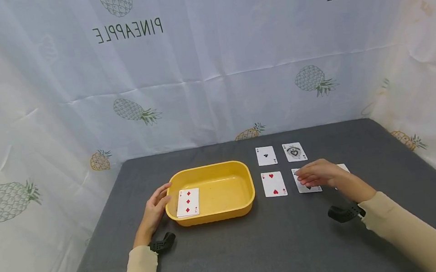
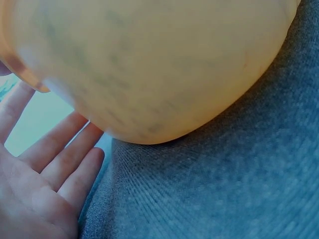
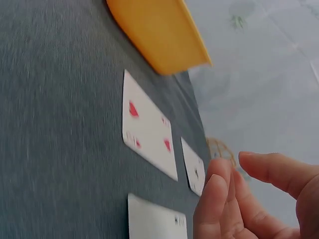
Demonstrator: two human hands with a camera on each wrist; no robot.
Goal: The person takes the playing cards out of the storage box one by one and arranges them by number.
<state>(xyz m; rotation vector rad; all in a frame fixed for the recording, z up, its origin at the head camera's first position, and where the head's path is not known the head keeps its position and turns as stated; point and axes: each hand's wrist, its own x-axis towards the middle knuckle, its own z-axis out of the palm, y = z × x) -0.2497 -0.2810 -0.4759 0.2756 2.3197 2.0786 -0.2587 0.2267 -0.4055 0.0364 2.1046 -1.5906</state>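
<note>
A yellow tray [image 1: 222, 170] sits on the grey table and holds one diamonds card [image 1: 187, 202] at its left end. My left hand [image 1: 156, 207] rests open against the tray's left rim; its palm [image 2: 35, 189] shows beside the tray's wall [image 2: 149, 64]. To the right of the tray lie a two of hearts [image 1: 274, 184] [image 3: 147, 124], a clubs card [image 1: 266, 156] [image 3: 193, 171] and an ace of spades [image 1: 294, 152]. My right hand [image 1: 317, 173] [image 3: 234, 199] hovers with relaxed fingers over another card [image 1: 307, 187] [image 3: 154, 221], holding nothing.
One more card [image 1: 344, 168] peeks out behind my right hand. A white pineapple-print cloth [image 1: 208, 63] walls in the table at the back and both sides. The grey table top [image 1: 258, 250] stretches bare toward me.
</note>
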